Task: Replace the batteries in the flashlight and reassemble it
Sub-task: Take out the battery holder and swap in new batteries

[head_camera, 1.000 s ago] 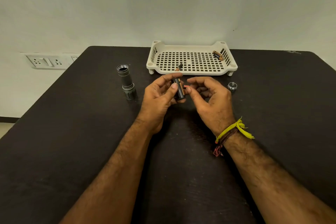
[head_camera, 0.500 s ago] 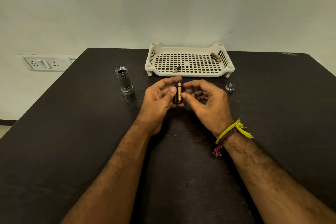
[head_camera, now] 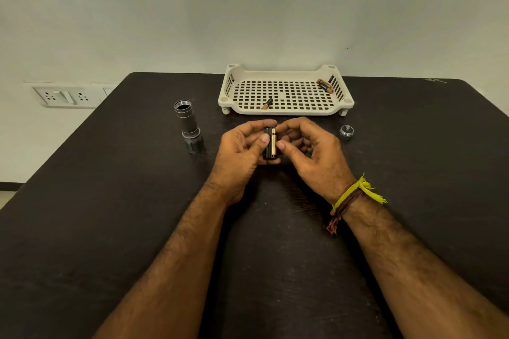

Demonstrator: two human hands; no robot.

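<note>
A black battery holder (head_camera: 268, 144) stands upright between my hands at the table's middle, with a gold-and-black battery (head_camera: 273, 142) seated in its facing slot. My left hand (head_camera: 242, 151) grips the holder from the left, thumb on its front. My right hand (head_camera: 308, 148) pinches the battery, forefinger on its top end and thumb on its side. The grey flashlight body (head_camera: 188, 125) stands on its head end to the left, open threaded end up. Its tail cap (head_camera: 346, 131) lies to the right, spring up.
A cream perforated tray (head_camera: 286, 111) sits behind my hands with one battery (head_camera: 267, 104) near its front and others (head_camera: 325, 86) in its back right corner. The dark table (head_camera: 110, 201) meets a white wall; a wall socket (head_camera: 64, 95) is at the left.
The holder has turned upright so the gold battery faces me. My right forefinger and thumb have closed onto the battery. The view has shifted slightly down.
</note>
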